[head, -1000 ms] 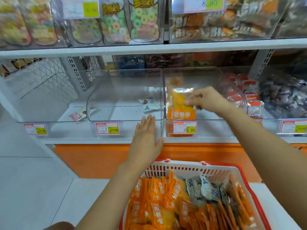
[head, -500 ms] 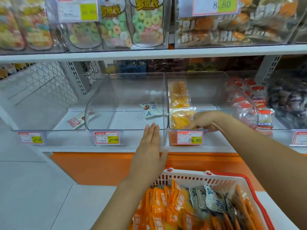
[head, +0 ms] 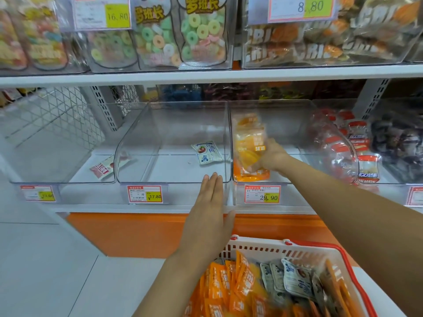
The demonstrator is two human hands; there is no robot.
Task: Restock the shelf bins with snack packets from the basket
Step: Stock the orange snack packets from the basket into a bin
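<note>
**Right hand setting orange packets into a clear shelf bin; left hand braced on the bin fronts.**

The right hand (head: 272, 156) reaches into the orange-snack bin (head: 286, 120) above the 29.90 tag (head: 262, 195). Its fingers curl round the orange packets (head: 250, 147), held upright against the bin's left wall, probably so the printed faces front the aisle. Motion blur hides whether they touch the floor of the bin. The left hand (head: 209, 211) lies flat, fingers straight and pressed together, on the front lip of the middle bin (head: 137, 143), apparently to stop the bins sliding. That bin holds one white-and-blue packet (head: 207, 153). The basket (head: 274, 247) below is heaped with both kinds, so restocking seems at an early stage.
</note>
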